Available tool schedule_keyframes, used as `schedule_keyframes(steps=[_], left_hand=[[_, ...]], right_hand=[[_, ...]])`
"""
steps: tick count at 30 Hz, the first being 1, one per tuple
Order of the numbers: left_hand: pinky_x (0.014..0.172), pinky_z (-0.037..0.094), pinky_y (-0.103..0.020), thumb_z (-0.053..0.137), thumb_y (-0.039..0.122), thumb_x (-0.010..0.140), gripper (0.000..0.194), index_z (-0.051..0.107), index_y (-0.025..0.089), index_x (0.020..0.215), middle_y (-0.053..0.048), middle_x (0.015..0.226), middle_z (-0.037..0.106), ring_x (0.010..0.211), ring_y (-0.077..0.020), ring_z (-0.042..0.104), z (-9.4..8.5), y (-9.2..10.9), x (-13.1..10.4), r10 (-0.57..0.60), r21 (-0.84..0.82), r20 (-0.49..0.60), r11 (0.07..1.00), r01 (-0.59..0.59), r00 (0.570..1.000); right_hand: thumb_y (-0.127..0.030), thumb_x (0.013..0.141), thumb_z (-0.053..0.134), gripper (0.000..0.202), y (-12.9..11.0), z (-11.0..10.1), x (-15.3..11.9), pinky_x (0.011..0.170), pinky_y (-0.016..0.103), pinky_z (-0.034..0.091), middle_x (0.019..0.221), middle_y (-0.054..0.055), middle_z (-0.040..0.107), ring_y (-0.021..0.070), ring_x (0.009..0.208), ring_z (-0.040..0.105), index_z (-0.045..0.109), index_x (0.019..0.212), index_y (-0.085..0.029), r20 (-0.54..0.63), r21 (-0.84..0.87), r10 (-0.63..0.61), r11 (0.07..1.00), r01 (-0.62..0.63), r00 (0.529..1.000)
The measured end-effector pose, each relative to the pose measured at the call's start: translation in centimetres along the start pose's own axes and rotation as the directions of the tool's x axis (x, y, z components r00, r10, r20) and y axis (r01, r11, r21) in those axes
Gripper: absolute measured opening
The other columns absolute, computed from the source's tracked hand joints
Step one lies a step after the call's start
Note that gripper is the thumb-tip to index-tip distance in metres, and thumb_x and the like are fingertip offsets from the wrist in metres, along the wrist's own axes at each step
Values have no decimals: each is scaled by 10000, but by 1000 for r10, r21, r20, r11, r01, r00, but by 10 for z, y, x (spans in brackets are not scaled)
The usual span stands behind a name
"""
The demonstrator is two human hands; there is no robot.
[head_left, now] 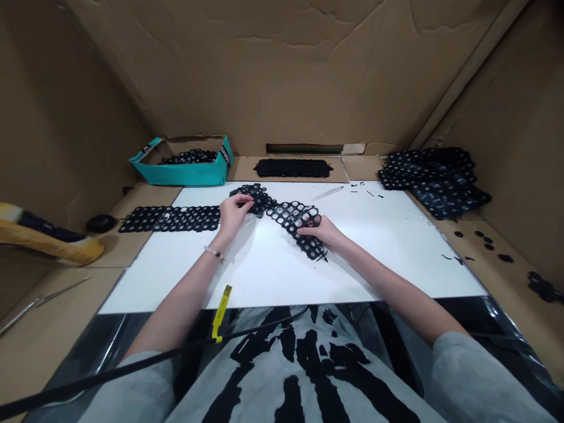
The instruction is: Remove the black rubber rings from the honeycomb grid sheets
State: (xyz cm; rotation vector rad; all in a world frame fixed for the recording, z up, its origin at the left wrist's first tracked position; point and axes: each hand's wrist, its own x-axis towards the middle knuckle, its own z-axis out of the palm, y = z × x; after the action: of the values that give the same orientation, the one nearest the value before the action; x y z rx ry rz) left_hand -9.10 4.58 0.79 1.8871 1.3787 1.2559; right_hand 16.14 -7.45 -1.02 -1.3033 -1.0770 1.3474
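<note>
A strip of black perforated sheet [288, 215], full of round holes, lies bunched and slanting across the white board. My right hand [324, 233] grips its lower right part between thumb and fingers. At its upper left bunched end, my left hand [237, 210] is closed in a pinch, thumb against fingertips, over the black material; what exactly lies between the fingertips is too small to make out. Behind my left wrist, a second black perforated strip [187, 218] lies flat, extending leftward past the board's edge.
A teal-sided box [180, 174] holds black perforated pieces at back left. Behind the white board [379, 258] lies a black stack [294, 168]. A clear pen-like tool [328, 193] rests on the board. Perforated sheets [434, 179] lie right; tweezers [42, 301] lie left, near a yellow tube [48, 235].
</note>
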Motion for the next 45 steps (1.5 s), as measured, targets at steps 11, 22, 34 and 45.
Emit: schedule_keyframes(steps=[11,22,34,45], left_hand=[[836,448,-393,710,384,852,203,739,204,942,-53,912,739,895,-236,549,17,59,-50,503,29,363,835,-550,784],[758,500,-348,795,389,674,258,792,180,826,-79,861,768,809,-237,662,31,48,-47,-88,-259,443,940,221,892],[1020,350,-526,692,316,830,224,780,231,1018,-128,1105,652,1144,-354,460,-6,-3,5,149,315,-128,944,-102,981],[835,447,-384,729,381,825,210,730,211,946,-60,923,744,897,-238,555,24,66,-67,494,-49,427,849,-526,757]], right_hand=[[-356,607,825,310,-5,9,-4,594,254,398,693,1,679,123,629,537,732,817,-149,-37,-56,-49,997,47,998],[-342,541,886,357,1,5,-1,653,283,514,839,35,737,155,717,638,704,782,-150,63,30,7,1000,-9,998],[-306,502,887,319,-8,8,-6,564,282,515,848,55,717,133,661,584,656,653,-146,35,84,58,995,-61,998],[-335,617,759,240,-8,11,-6,510,231,360,687,-17,628,99,595,485,676,755,-157,28,-45,-25,999,26,999]])
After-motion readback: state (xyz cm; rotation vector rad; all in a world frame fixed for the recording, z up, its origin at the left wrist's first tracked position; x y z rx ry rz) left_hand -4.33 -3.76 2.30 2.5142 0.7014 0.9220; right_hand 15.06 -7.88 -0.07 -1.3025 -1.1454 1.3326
